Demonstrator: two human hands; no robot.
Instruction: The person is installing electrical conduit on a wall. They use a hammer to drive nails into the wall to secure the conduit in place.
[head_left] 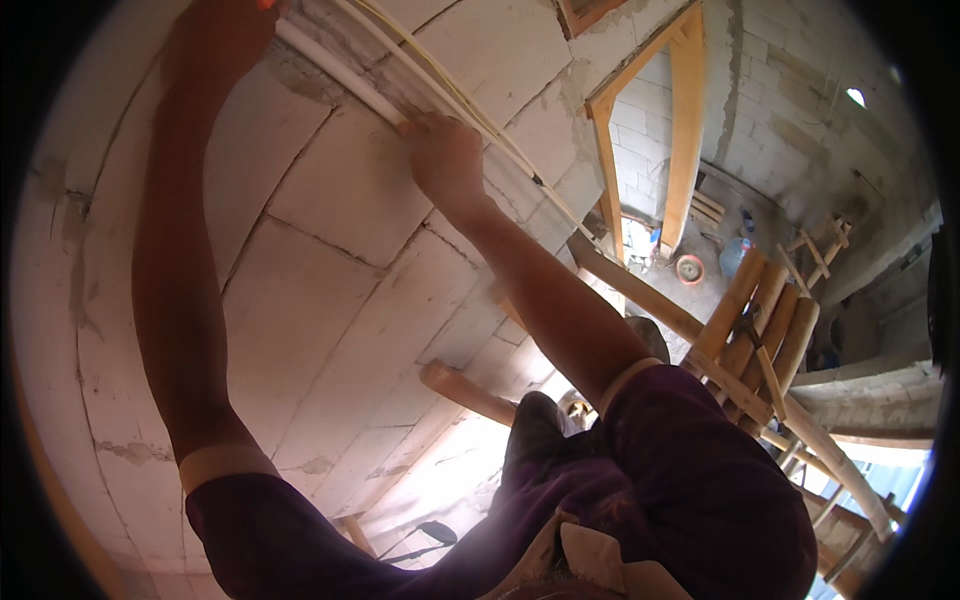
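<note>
Against the pale block wall (330, 300), both hands grip one white plastic conduit (340, 72).
Left hand (225, 35) clamps its upper stretch, right hand (445, 155) its lower end; two thin yellowish cables (470, 105) run just beside.

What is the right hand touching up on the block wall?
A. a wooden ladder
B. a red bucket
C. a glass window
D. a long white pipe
D. The right hand is pressed against the long white pipe that runs along the grey block wall, with thin yellowish cables beside it; the left hand reaches the same pipe higher up.
</note>
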